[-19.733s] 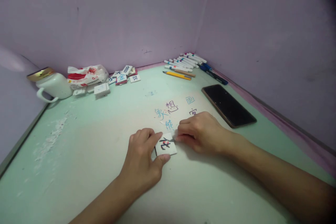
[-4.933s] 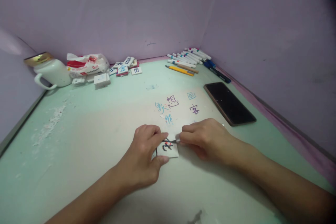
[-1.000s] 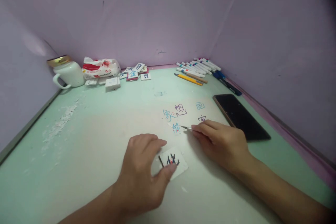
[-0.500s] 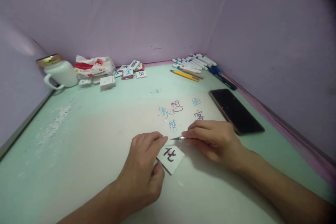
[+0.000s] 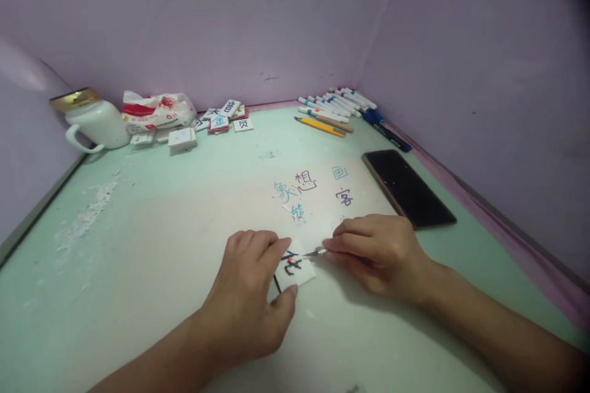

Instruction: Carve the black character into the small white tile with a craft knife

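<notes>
A small white square tile (image 5: 303, 271) with a dark painted character and red specks lies flat on the table. Thumb and fingers of my left hand (image 5: 255, 288) grip it by its edges, covering its left side. From the right, my right hand (image 5: 375, 252) is closed in a pen grip around a craft knife (image 5: 317, 252). The pointed silver blade reaches over the upper part of the tile, close to the character; whether it touches the surface I cannot tell. Most of the knife's handle is hidden by my fingers.
Handwritten characters (image 5: 304, 182) mark the tabletop beyond my hands. A phone (image 5: 408, 187) lies at right, with markers (image 5: 338, 101) and a yellow cutter (image 5: 320, 127) behind. Lettered tiles (image 5: 220, 121), a tissue pack (image 5: 159, 113) and a white mug (image 5: 99, 126) stand back left, near white shavings (image 5: 94, 212).
The tile has been turned between my left fingers, and my left thumb has shifted along its near edge. The knife blade has moved from beyond the tile to over it. The view has shifted slightly.
</notes>
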Demonstrator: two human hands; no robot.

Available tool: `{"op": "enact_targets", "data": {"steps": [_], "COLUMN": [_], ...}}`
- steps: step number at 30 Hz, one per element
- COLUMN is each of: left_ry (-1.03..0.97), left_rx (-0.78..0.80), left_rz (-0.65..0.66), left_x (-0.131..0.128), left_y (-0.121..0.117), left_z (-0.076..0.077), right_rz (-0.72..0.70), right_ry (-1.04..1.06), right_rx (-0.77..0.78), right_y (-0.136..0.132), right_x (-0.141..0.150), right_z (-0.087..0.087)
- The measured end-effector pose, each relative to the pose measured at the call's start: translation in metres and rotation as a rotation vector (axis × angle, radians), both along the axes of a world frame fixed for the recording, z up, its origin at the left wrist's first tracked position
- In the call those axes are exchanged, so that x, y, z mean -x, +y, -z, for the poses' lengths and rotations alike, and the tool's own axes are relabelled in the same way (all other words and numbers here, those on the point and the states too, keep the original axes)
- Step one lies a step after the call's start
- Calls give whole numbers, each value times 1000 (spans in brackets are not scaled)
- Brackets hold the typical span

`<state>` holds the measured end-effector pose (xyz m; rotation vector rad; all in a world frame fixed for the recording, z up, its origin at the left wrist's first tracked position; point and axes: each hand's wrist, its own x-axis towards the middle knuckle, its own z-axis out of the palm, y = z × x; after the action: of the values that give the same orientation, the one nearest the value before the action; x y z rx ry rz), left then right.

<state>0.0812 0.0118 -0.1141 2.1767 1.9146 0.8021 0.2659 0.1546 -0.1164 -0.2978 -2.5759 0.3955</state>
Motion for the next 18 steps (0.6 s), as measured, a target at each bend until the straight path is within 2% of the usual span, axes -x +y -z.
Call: {"op": "enact_targets", "data": {"steps": [10, 18], "left_ry": [55, 38], "left_rx": [9, 27], "left_rz": [39, 60], "left_x": [2, 3], "left_y": [2, 5], "left_z": [1, -1], "right_rz": [51, 7], "right_ry": [-48, -50], "right_rx": [-173, -183], "right_y": [-10, -9], "right_x": [-2, 0], "right_z": [-3, -4]}}
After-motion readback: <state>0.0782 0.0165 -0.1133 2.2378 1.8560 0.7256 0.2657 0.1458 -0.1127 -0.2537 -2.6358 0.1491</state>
